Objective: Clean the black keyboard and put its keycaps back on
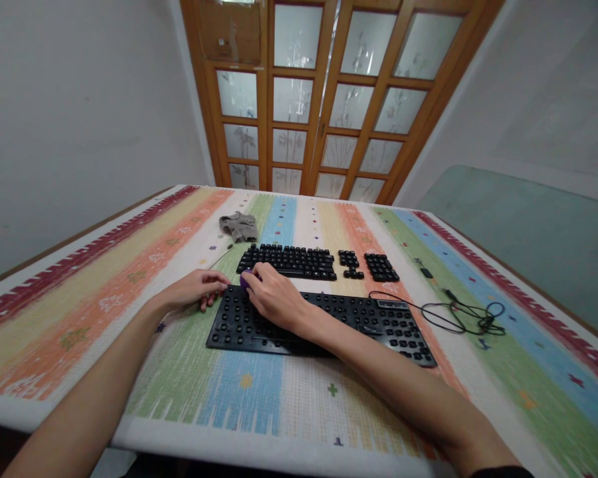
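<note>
A black keyboard (289, 342) with its keycaps off lies in front of me, its bare switch posts showing. Over its upper left part, my right hand (270, 292) is closed around a small purple lump (246, 279), mostly hidden by the fingers; it looks pressed down on the top row. At the upper left corner, the curled fingers of my left hand (199, 291) grip the keyboard's edge. Just behind the keyboard sit the loose black keycaps, laid out in a main block (289, 260), a small cluster (349, 263) and a number pad block (381, 267).
A crumpled grey cloth (239, 227) lies beyond the keycaps at the left. Near it is a thin stick with a dark tip (229, 247). The keyboard's coiled black cable (458, 315) and a small black piece (426, 273) rest at the right on the striped tablecloth (179, 378).
</note>
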Tool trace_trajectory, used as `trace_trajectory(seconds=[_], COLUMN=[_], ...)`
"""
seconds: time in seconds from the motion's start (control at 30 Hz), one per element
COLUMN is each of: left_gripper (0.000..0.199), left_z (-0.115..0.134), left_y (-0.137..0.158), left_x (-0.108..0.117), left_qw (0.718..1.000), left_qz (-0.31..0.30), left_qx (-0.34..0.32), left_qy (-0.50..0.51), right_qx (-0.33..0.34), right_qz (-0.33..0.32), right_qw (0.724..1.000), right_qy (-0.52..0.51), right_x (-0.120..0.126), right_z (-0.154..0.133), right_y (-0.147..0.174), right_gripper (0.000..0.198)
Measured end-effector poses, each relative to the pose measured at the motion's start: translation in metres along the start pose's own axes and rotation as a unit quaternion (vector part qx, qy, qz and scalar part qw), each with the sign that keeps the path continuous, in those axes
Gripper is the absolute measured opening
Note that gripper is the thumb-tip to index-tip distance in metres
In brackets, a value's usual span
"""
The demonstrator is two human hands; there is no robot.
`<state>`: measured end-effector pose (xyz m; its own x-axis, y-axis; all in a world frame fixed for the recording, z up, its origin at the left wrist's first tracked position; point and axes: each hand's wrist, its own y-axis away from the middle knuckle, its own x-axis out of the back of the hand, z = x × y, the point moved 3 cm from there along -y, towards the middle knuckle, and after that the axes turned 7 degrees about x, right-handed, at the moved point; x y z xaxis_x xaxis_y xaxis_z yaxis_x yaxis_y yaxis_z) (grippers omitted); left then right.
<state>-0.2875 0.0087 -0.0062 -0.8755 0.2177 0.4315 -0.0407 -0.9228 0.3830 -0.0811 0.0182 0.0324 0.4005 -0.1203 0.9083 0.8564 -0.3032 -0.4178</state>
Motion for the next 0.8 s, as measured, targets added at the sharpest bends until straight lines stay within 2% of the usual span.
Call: trace_trajectory(seconds=[0.1, 0.27, 0.43, 0.6, 0.8], left_gripper=[0.044, 0.046, 0.049, 0.046, 0.038], left_z=[0.000, -0.003, -0.006, -0.006, -0.004], left_y=[0.000, -0.001, -0.004, -0.003, -0.003], left_x=[0.000, 0.001, 0.001, 0.001, 0.001], left_qw=[1.000, 1.000, 1.000, 1.000, 1.000], left_qz=[0.003, -0.007, -0.006, -0.007, -0.004], left_qx=[-0.001, -0.004, -0.005, -0.009, -0.004], left_qy=[-0.002, -0.007, -0.010, -0.010, -0.011], right_qx=[0.012, 0.045, 0.076, 0.068, 0.026], right_qz=[-0.015, -0.128, -0.189, -0.215, -0.240], right_qw=[1.000, 0.990, 0.979, 0.974, 0.970], right_qy=[-0.023, -0.030, -0.005, 0.013, 0.008], right_x=[-0.007, -0.021, -0.015, -0.007, 0.003], right_z=[-0.001, -0.001, -0.003, -0.006, -0.003], right_y=[-0.006, -0.013, -0.015, -0.009, -0.002], right_gripper=[0.018, 0.018, 0.022, 0.029, 0.028])
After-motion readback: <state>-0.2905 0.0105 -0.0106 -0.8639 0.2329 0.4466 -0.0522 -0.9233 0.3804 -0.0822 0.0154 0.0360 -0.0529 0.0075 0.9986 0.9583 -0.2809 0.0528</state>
